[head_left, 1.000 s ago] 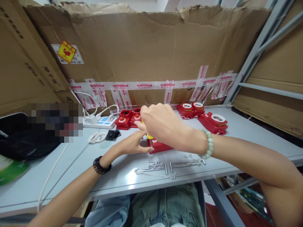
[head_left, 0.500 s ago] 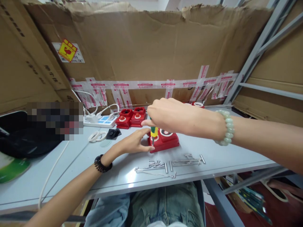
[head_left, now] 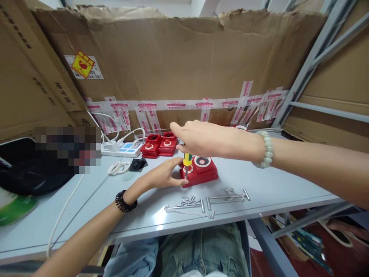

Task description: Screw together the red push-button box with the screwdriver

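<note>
A red box-shaped device [head_left: 203,175] with a round white-rimmed disc on top lies on the table before me. My left hand [head_left: 163,173] grips its left side, thumb at the near left corner. From above, my right hand [head_left: 193,136] is closed round the handle of a yellow and green screwdriver [head_left: 187,159]. Its shaft stands nearly upright, with the tip at that corner by my left thumb. Much of the handle is hidden under my palm. Nearer to me lie several loose screws [head_left: 188,201] and T-shaped metal bars [head_left: 187,206] with string.
Two similar red devices [head_left: 151,146] stand at the back beside a white power strip [head_left: 123,149] with plugs. A black piece [head_left: 138,164] and white rings [head_left: 118,167] lie to the left. Cardboard [head_left: 184,57] walls the table's far side; a metal frame [head_left: 305,73] rises at right.
My right hand has turned on the screwdriver's handle, its knuckles and thumb side shifting left. The left hand and the red device have stayed in place.
</note>
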A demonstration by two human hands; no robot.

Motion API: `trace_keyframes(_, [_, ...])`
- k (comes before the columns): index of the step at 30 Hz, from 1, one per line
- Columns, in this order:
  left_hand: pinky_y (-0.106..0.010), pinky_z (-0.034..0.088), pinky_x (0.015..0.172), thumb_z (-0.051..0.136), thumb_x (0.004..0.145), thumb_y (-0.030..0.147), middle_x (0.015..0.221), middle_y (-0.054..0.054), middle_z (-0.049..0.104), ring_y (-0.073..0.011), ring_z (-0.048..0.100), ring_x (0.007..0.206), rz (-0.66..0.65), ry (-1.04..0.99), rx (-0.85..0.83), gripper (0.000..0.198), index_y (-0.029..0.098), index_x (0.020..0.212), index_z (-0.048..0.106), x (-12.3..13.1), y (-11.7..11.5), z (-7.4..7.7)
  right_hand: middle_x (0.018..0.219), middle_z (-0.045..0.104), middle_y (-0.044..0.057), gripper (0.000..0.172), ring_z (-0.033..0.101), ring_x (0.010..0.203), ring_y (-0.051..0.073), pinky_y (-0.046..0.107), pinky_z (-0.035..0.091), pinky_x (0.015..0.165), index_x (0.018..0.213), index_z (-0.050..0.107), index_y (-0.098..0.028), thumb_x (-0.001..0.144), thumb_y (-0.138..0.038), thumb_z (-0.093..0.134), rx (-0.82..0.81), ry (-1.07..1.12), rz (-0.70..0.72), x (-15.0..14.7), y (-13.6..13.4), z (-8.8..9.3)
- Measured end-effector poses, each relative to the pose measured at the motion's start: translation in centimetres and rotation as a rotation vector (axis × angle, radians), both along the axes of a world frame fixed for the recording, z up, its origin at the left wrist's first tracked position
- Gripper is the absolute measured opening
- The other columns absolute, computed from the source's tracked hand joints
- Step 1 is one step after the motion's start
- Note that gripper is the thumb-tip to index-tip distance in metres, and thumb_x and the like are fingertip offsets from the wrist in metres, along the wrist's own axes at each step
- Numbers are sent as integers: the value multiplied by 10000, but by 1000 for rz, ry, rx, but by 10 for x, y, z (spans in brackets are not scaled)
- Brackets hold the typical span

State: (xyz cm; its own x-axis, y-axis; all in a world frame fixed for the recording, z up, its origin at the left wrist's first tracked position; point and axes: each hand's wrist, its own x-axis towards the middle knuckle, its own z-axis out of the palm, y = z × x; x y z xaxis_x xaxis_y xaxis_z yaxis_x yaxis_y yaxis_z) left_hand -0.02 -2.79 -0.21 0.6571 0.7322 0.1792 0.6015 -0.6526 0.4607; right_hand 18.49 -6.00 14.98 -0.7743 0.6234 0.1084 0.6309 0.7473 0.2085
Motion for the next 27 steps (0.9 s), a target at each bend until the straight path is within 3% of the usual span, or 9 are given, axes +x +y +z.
trace_keyframes(5, [-390, 479, 857, 689, 783, 473, 1130, -89, 643, -270, 601, 978, -19, -19, 11, 462, 200, 1135, 564, -1, 1, 0, 975, 594, 60, 95, 515, 798, 162, 283, 365, 623, 939, 521, -194, 862, -142, 538, -172, 26, 263, 4, 6, 0])
trace_keyframes(7, [-398, 478, 863, 679, 794, 468, 1169, -97, 633, -277, 599, 997, -20, -19, 9, 489, 201, 1182, 548, -1, 1, -1, 924, 591, 72, 59, 511, 757, 169, 297, 348, 606, 924, 527, -175, 882, -206, 555, -128, 35, 181, 4, 3, -1])
trace_keyframes(9, [-393, 485, 837, 678, 792, 473, 1176, -105, 630, -274, 601, 977, -8, -9, 4, 522, 197, 1212, 533, -1, 1, -2, 868, 588, 91, 145, 495, 693, 172, 316, 314, 581, 917, 536, -146, 918, -291, 534, -48, 33, 31, 2, 1, -2])
trace_keyframes(11, [-381, 491, 804, 683, 785, 482, 1155, -103, 635, -262, 604, 937, 8, 0, 3, 523, 197, 1198, 537, -1, 2, -3, 846, 583, 89, 143, 480, 667, 169, 319, 294, 567, 925, 531, -142, 940, -277, 487, -9, 54, -26, 0, 2, -3])
trace_keyframes(13, [-383, 489, 817, 687, 782, 481, 1143, -96, 637, -257, 602, 937, 4, -3, 13, 513, 203, 1188, 541, -1, 2, -3, 875, 580, 69, 39, 484, 703, 162, 303, 313, 576, 934, 512, -168, 910, -187, 488, -71, 76, 67, 1, 5, -3])
trace_keyframes(16, [-387, 486, 836, 684, 787, 470, 1152, -98, 632, -263, 595, 967, -17, -28, 32, 540, 203, 1228, 523, -1, 2, -3, 970, 569, 47, 146, 502, 792, 152, 276, 358, 616, 942, 498, -191, 820, -137, 558, -233, 47, 224, 2, 8, 0])
trace_keyframes(22, [-371, 492, 786, 679, 792, 463, 1148, -109, 634, -250, 601, 913, -10, -11, 29, 528, 198, 1221, 525, 0, 1, -2, 869, 545, 73, 135, 496, 714, 170, 300, 314, 573, 949, 492, -159, 923, -291, 484, -114, 71, 1, 2, 3, -1])
trace_keyframes(24, [-372, 493, 793, 688, 787, 462, 1115, -102, 644, -249, 604, 905, -9, -22, 33, 500, 193, 1182, 542, 0, 0, -2, 873, 552, 65, 102, 501, 725, 170, 294, 320, 567, 983, 480, -167, 894, -209, 504, -140, 84, 39, 1, 3, -1])
trace_keyframes(27, [-373, 493, 814, 694, 785, 449, 1125, -104, 644, -252, 604, 929, -26, -48, 41, 509, 190, 1195, 540, 0, 1, -2, 961, 565, 58, 262, 522, 790, 169, 281, 365, 596, 1024, 472, -182, 800, -151, 603, -248, 86, 177, 2, 4, -2])
